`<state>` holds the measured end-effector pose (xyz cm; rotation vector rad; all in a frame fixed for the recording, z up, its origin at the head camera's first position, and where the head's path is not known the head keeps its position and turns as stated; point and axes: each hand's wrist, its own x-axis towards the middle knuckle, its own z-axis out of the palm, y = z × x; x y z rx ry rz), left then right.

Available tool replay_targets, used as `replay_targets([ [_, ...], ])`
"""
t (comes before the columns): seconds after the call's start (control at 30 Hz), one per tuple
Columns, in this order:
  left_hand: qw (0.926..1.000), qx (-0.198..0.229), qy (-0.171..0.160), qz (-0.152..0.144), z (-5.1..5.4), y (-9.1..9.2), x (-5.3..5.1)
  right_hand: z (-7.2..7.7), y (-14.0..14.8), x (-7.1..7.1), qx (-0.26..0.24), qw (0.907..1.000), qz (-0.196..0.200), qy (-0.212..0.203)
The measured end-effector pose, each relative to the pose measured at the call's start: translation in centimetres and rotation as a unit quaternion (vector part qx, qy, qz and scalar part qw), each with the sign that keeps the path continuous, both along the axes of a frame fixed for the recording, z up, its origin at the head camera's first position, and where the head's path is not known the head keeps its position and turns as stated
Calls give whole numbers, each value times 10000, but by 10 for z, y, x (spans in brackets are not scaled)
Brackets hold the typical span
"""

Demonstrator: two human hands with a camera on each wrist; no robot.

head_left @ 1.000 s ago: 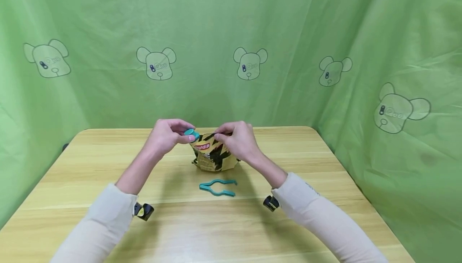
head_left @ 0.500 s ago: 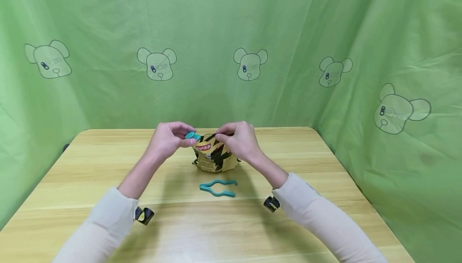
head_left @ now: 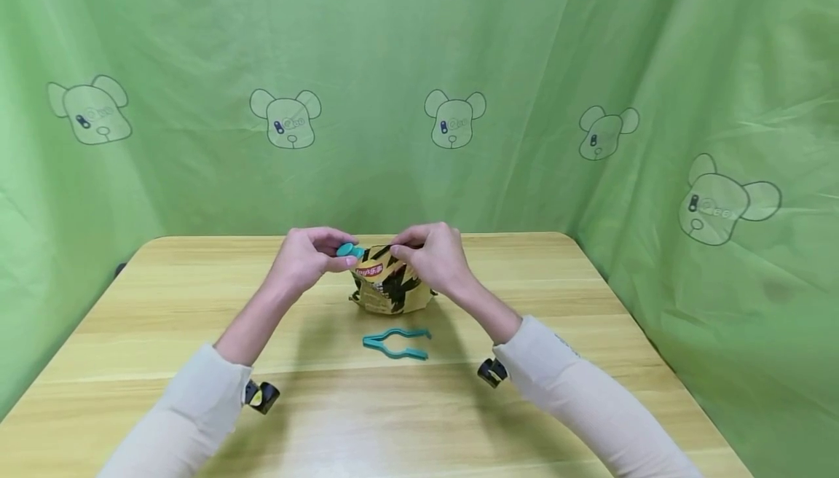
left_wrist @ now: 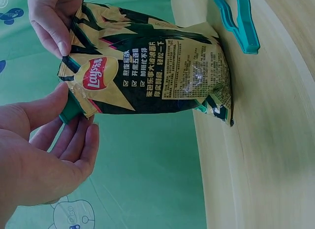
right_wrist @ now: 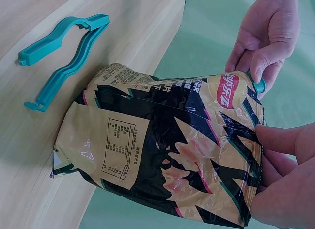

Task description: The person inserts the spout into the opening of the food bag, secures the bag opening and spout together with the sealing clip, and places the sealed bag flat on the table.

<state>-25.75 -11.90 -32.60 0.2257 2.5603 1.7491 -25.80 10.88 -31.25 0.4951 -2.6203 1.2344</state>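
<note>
A gold and black Lay's chip bag (head_left: 393,288) stands upright at the table's far middle. With thumb and fingers, my left hand (head_left: 304,259) pinches a small teal piece with a round disc (head_left: 346,250) at the bag's upper left corner. In the left wrist view this teal piece (left_wrist: 72,110) sits against the bag's top edge; its exact kind is unclear. My right hand (head_left: 435,256) pinches the top edge to the right, and the right wrist view shows the thumb on the bag (right_wrist: 162,150). Nearer the front, a teal bag clip (head_left: 393,345) lies spread apart on the table.
The wooden table (head_left: 367,420) reaches back to a green curtain (head_left: 393,41) printed with bear heads. The curtain (head_left: 773,318) also runs along the right side. Black wrist cameras (head_left: 262,396) sit at both cuffs.
My left hand and the teal piece have shifted slightly right, closer against the bag's corner. The right hand keeps its pinch on the top edge. The spread bag clip stays put.
</note>
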Motion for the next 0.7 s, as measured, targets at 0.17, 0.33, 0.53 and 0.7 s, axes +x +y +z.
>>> replay_targets([
  [0.17, 10000, 41, -29, -16, 0, 0, 0, 0, 0, 0, 16, 10000, -37, -24],
  [0.33, 10000, 53, -68, 4, 1, -2, 1, 1, -1, -1, 4, 10000, -66, -30],
  [0.53, 9997, 126, -186, -73, 0, -5, 1, 2, -1, -1, -10, 10000, -47, -30],
  [0.7, 9994, 97, -298, -171, -3, -10, 1, 1, 0, -2, 3, 10000, -44, -13],
])
